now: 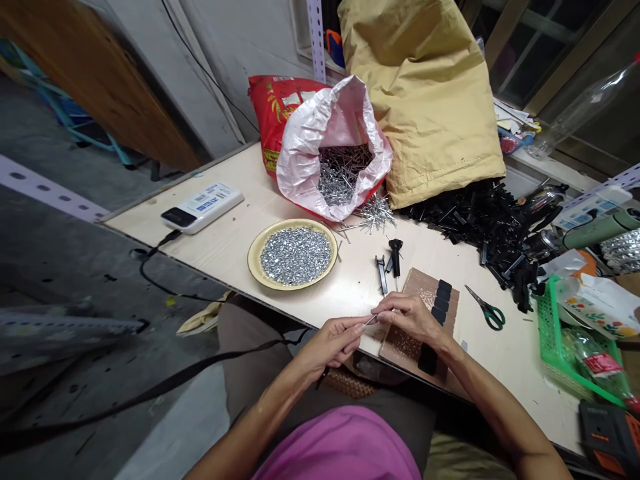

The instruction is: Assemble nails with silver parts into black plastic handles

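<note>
Close to the table's front edge, my left hand [337, 341] and my right hand [407, 317] meet fingertip to fingertip. Pinched between them is a thin metal pin [371, 320]; small details at its ends are too fine to make out. A bit of something black pokes out below my left palm. Under my right hand lies a brown board [407, 293] carrying several black pads [440, 310]. Just beyond my fingers are a black plastic piece [381, 275] and another black piece with a metal pin [395, 253]. A yellow dish [254, 268] of small silvery metal bits [296, 255] stands left of these.
Behind the dish, an open red bag [267, 110] spills metal pins [375, 212]. A tan sack [430, 100] rests by a heap of black parts [465, 213]. Green-handled scissors [493, 315], a green basket [550, 333] and a white power bank [203, 208] also lie on the table.
</note>
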The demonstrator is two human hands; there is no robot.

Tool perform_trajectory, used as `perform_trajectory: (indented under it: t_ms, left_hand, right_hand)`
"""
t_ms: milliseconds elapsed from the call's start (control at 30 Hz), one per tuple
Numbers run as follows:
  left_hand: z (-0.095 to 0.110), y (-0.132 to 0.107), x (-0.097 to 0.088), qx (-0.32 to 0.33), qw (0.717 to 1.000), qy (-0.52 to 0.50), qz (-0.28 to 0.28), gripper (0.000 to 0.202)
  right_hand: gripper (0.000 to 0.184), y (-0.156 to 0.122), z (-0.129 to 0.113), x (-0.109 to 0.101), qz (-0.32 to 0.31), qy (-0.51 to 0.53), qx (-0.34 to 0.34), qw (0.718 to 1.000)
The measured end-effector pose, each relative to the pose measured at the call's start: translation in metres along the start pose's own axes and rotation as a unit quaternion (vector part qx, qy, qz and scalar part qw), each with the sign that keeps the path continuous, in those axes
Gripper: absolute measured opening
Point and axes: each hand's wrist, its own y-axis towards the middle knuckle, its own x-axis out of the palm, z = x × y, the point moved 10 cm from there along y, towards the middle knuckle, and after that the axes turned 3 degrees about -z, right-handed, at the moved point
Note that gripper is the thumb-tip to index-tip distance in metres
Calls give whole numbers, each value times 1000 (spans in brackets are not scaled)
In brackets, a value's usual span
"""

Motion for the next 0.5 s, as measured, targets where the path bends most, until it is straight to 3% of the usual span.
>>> perform_trajectory:
  t_ms: [167,233,367,433,500]
  left_hand:
    - [22,-5,-11,109,986,86,86,50]
    - [14,-2,-6,67,995,51,48,53]
    - [-10,0,16,-61,990,-81,-95,63]
    - [-13,0,22,-84,982,-110,-132,62]
    - [-15,0,22,-86,982,-101,-135,60]
  right_hand:
    - [34,-2,-5,-6,24,-18,-34,999]
    - [30,-4,-13,-7,31,-41,-65,997]
    - [24,-10,-31,-2,4,-96,-131,987]
    - [23,-12,-37,1,-13,-104,-153,983]
    - [23,-12,-35,1,-20,-88,-137,987]
